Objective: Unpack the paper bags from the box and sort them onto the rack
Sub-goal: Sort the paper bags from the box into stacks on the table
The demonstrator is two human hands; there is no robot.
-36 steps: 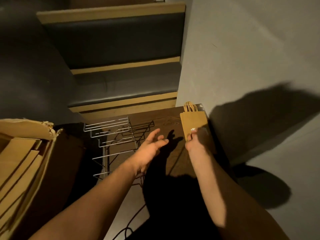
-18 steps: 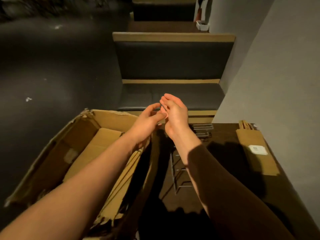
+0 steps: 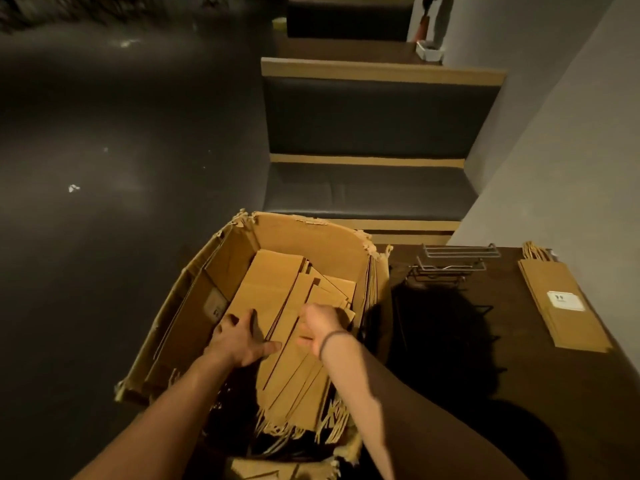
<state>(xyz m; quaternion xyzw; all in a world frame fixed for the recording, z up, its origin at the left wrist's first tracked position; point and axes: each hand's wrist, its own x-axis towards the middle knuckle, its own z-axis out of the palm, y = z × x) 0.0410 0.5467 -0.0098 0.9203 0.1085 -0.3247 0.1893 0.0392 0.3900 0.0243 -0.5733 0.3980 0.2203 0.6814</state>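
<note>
Both my hands are down in the cardboard box, on the stack of flat paper bags.

My left hand [image 3: 239, 337] lies flat on the bags [image 3: 277, 306] with the fingers spread wide and the thumb pointing right, gripping nothing. My right hand [image 3: 320, 323] is curled over the edge of the top bags; its fingertips are hidden, so I cannot tell whether they pinch a bag or only rest there. A dark band sits on my right wrist. The box [image 3: 194, 306] has torn rims and stands just left of the dark table [image 3: 519, 375]. On the table the wire rack [image 3: 450, 261] stands near the box's far right corner. One paper bag with a white label [image 3: 561, 306] lies flat to the right of the rack, its handles pointing away from me.
</note>
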